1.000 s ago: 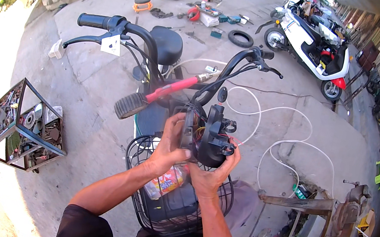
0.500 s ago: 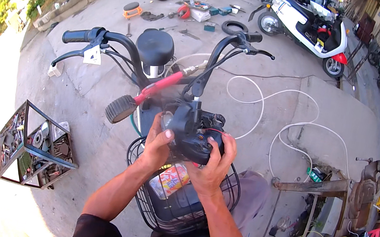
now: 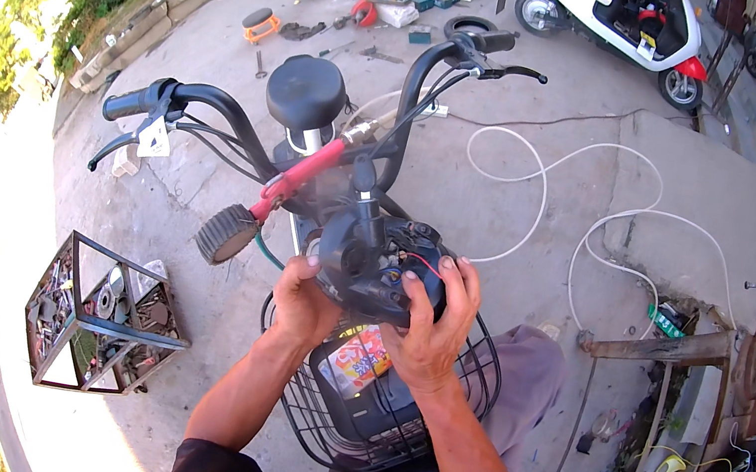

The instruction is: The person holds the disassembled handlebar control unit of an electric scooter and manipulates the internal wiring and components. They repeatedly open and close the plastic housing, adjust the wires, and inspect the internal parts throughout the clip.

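Headlight housing, black, at bike front just above wire basket; now lower and more centred than a second ago. Left hand grasps its 9 o'clock side, right hand its 3 o'clock side. Red wire exposed on top. Judgement: housing being seated onto mount.

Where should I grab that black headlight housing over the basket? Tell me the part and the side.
Grip the black headlight housing by its rounded flanks, one hand from each side, as the left hand and right hand do. Its top carries exposed wires and the stem blocks the far side, so probably come from the near side, above the wire basket.
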